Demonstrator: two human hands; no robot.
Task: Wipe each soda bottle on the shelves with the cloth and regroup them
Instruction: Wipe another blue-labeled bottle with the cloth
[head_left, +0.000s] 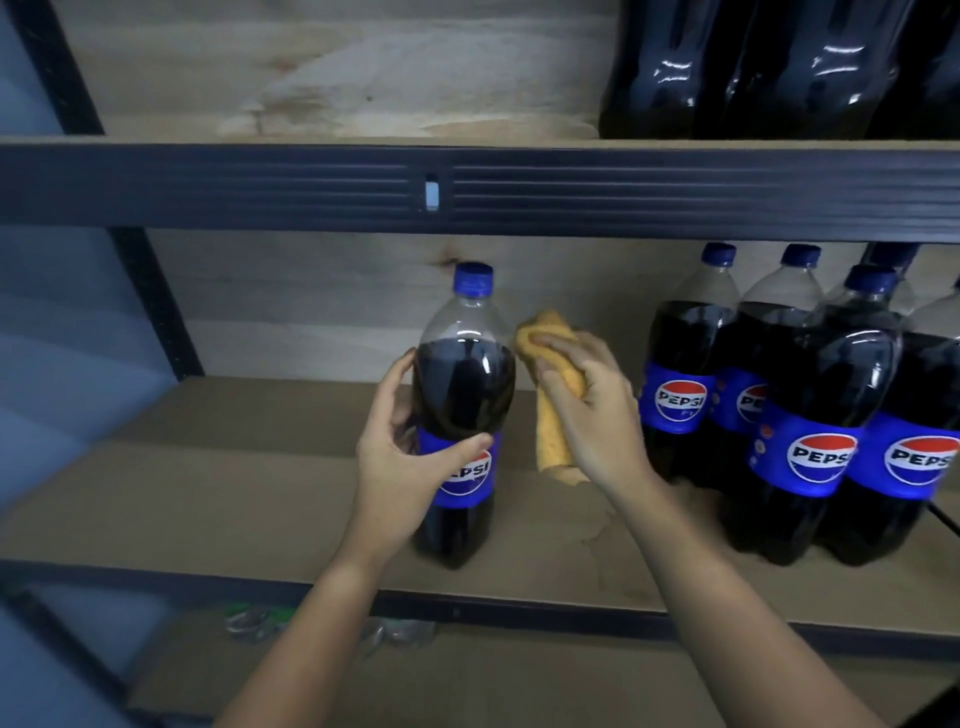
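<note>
Wooden shelf, left hand gripping Pepsi bottle, right hand clutching yellow cloth, perhaps touching bottle.

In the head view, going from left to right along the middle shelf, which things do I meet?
Left hand gripping the single Pepsi bottle → yellow cloth → right hand holding it → group of Pepsi bottles.

One Pepsi bottle stands upright alone mid-shelf, blue cap on; a yellow cloth hangs just right of it, bottle cluster far right.
</note>
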